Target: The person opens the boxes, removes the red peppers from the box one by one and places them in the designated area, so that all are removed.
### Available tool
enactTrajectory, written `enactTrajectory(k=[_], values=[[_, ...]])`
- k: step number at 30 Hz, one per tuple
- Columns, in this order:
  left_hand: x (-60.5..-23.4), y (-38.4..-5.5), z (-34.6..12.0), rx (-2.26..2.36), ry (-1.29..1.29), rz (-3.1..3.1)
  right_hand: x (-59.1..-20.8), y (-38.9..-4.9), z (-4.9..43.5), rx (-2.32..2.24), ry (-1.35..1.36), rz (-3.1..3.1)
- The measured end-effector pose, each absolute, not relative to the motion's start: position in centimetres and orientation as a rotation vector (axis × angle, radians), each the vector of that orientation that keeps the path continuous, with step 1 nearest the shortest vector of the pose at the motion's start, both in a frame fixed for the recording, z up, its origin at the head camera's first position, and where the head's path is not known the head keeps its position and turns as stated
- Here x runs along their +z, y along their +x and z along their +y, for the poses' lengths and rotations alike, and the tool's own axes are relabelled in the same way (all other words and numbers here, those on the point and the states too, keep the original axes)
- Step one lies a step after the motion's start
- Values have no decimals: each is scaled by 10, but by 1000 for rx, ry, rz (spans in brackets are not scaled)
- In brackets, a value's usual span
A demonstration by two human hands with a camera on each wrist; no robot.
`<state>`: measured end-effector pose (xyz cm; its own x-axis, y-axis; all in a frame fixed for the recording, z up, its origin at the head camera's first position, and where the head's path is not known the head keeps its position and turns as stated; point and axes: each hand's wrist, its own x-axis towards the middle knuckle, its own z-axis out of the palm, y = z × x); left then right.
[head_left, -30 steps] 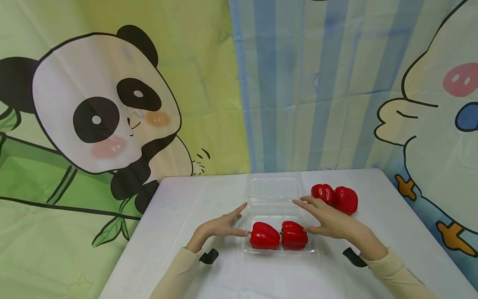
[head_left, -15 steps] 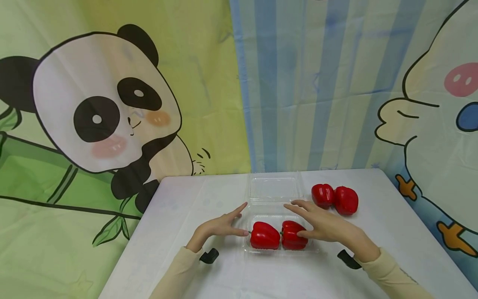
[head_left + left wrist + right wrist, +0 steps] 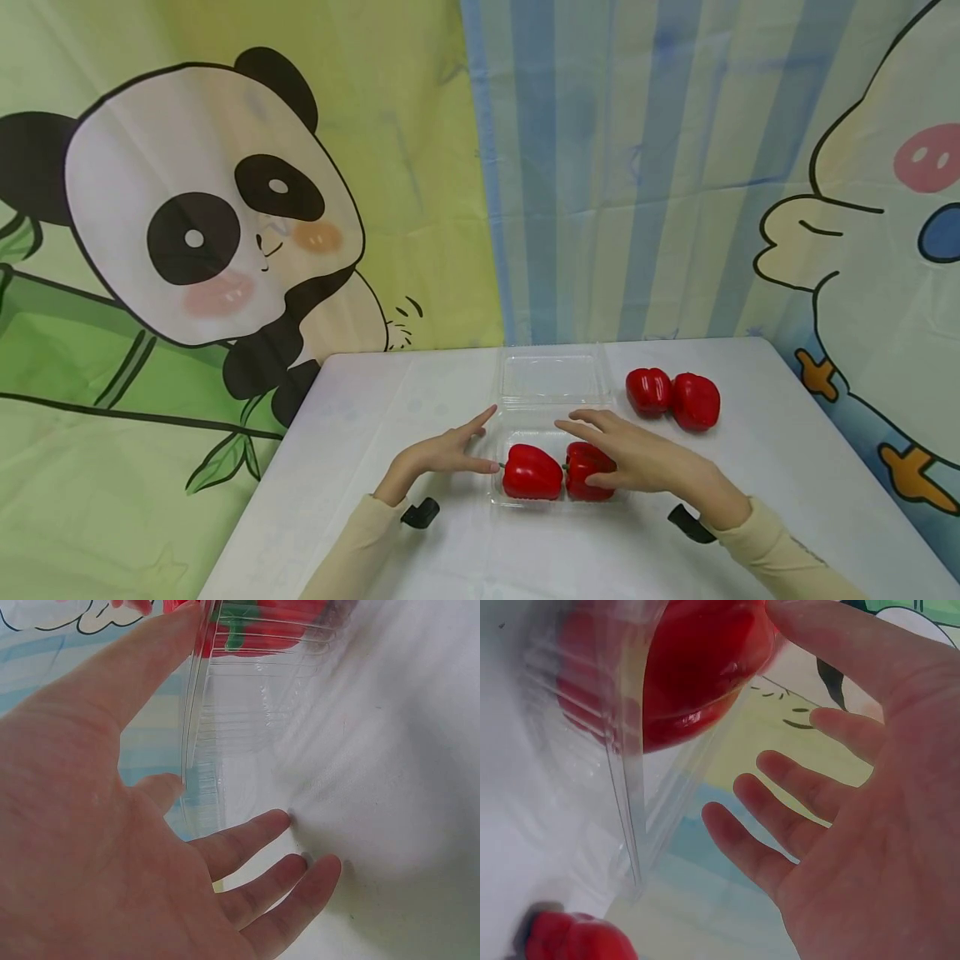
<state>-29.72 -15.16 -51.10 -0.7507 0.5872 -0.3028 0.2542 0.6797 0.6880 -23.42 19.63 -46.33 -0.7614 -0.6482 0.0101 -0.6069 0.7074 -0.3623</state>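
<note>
A clear plastic clamshell box lies with its lid folded back. Two red bell peppers sit in its base: a left pepper and a right pepper. My left hand is at the box's left side, thumb at its rim and the other fingers spread low by the table, as the left wrist view shows. Over the box's right end is my right hand, partly covering the right pepper. In the right wrist view its thumb tip meets that pepper, while the other fingers are extended, holding nothing.
Two more red bell peppers, a nearer one and one beside it, lie side by side at the back right of the white table. Behind the table hangs a printed curtain.
My right hand has moved left and a little nearer, from the box's right edge to over the right pepper. The left hand, the box and the peppers stay in place.
</note>
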Motion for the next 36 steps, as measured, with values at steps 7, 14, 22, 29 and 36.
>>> enactTrajectory(k=[7,14,22,29,36], values=[[-512,-298,-152,879,649,2377,-464,-232,187,-531,-1091,2748],[-513,-299,-153,880,633,2379,-465,-234,175,-470,-1140,2721],[-514,-300,-153,873,634,2380,-465,-235,163,-384,-1237,2708],[-513,-300,-152,864,632,2381,-470,-236,157,-330,-1326,2682],[-514,-299,-152,853,637,2387,-472,-237,149,-257,-1347,2674]])
